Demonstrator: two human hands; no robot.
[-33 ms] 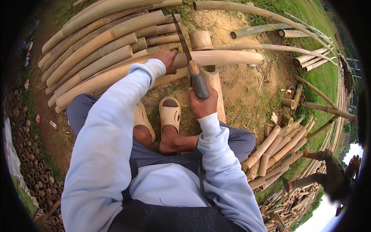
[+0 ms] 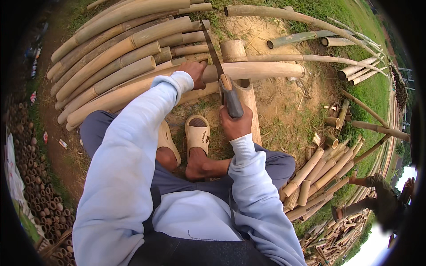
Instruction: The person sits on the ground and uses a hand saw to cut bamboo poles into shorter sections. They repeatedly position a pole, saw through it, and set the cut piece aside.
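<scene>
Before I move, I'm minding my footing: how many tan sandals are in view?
2. The left sandal is partly behind your left sleeve; the right sandal is right of it, nearer the saw. Others may be hidden.

The saw (image 2: 226,82) has a long, thin dark blade and a grey-black handle with a brown bit up top, sitting in the right hand (image 2: 235,122) and pointing away from it, tip leaning left. That bamboo pole (image 2: 266,70) is pale tan, pretty smooth, lying crosswise under the left hand (image 2: 194,73), blade across it just right of those knuckles, can't tell how deep.
</scene>
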